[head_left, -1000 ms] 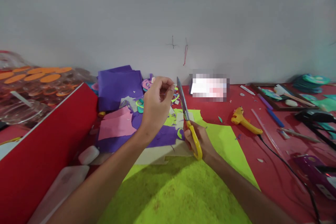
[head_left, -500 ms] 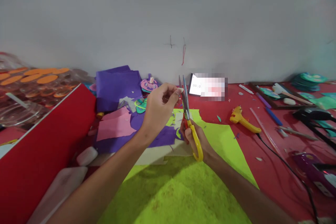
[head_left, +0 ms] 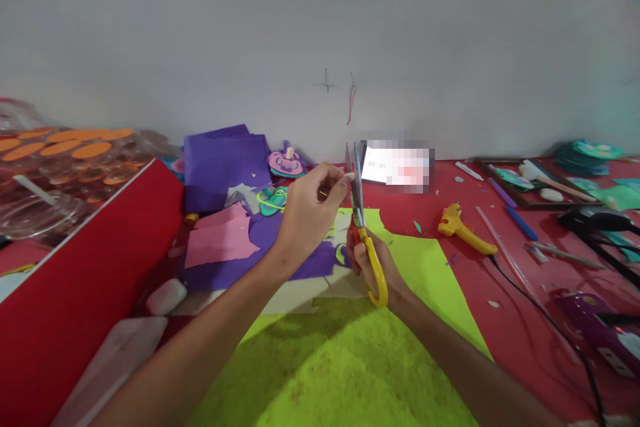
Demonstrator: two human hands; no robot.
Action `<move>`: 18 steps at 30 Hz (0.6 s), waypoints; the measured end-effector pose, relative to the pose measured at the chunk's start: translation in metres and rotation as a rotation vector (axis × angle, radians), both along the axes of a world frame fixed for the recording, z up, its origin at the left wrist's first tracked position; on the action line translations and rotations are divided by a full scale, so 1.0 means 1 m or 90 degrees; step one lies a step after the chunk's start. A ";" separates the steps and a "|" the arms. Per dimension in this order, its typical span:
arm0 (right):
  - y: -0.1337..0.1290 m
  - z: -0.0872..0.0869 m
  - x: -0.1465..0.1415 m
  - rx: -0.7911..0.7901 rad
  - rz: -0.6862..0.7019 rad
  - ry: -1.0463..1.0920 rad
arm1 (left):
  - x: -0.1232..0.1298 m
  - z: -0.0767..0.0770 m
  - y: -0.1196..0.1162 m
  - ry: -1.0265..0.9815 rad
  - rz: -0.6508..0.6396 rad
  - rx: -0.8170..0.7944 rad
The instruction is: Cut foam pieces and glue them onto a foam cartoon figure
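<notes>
Yellow-handled scissors (head_left: pixel 376 267) point upward, their blades slightly apart, with my right hand (head_left: pixel 373 257) closed around the handles. My left hand (head_left: pixel 315 203) pinches a small whitish piece (head_left: pixel 349 177) between thumb and finger, right beside the blades. Beneath both hands lie bright yellow-green sheets (head_left: pixel 420 273), purple sheets (head_left: pixel 313 263) and a beige strip (head_left: pixel 293 299). A pink sheet (head_left: pixel 220 237) rests on the purple material left of my left hand.
A phone (head_left: pixel 377 163) leans near the grey partition (head_left: pixel 225 53). On the right are a yellow glue gun (head_left: pixel 463 230), its black cable, pens and a tray (head_left: pixel 540 200). A red panel (head_left: pixel 100 267) and clear packs with orange discs (head_left: pixel 90 149) occupy the left.
My left hand has shifted slightly right with the small piece, and the scissors' tips have also moved a little right. The gap between the blades looks slightly wider.
</notes>
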State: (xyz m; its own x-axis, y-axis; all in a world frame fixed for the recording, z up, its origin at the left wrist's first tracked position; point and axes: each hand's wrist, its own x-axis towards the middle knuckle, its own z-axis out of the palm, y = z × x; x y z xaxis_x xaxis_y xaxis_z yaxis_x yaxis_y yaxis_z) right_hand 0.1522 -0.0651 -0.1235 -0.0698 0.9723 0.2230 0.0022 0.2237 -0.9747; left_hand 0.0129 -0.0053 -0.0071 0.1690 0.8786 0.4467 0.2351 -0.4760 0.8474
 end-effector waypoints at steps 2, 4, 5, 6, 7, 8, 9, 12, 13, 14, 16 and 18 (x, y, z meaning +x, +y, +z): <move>0.000 0.000 0.001 -0.005 0.001 -0.004 | 0.000 0.000 0.000 0.000 0.003 0.000; -0.001 0.001 0.001 -0.012 0.004 -0.007 | -0.001 0.000 0.000 -0.001 0.005 0.000; -0.001 0.002 0.002 -0.013 0.006 -0.008 | -0.001 0.000 0.001 -0.002 0.007 0.002; -0.001 0.002 0.002 -0.015 0.008 -0.010 | -0.001 0.000 0.001 -0.004 0.007 0.003; -0.002 0.003 0.002 -0.015 0.009 -0.012 | -0.002 0.000 0.001 -0.006 0.009 0.004; -0.002 0.003 0.002 -0.015 0.008 -0.016 | -0.002 0.000 0.001 -0.007 0.011 0.004; -0.002 0.004 0.002 -0.015 0.007 -0.020 | -0.002 0.000 0.002 -0.009 0.013 0.003; -0.003 0.005 0.003 -0.025 0.001 -0.037 | -0.003 0.000 0.003 -0.011 0.016 0.001; -0.003 0.006 0.003 -0.028 -0.002 -0.043 | -0.003 0.000 0.003 -0.011 0.016 0.002; -0.003 0.006 0.003 -0.031 -0.003 -0.048 | -0.003 0.000 0.003 -0.011 0.017 0.003; -0.004 0.007 0.004 -0.034 -0.005 -0.057 | -0.004 0.000 0.004 -0.013 0.019 0.006; -0.004 0.009 0.004 -0.038 -0.008 -0.063 | -0.004 0.000 0.004 -0.016 0.019 0.009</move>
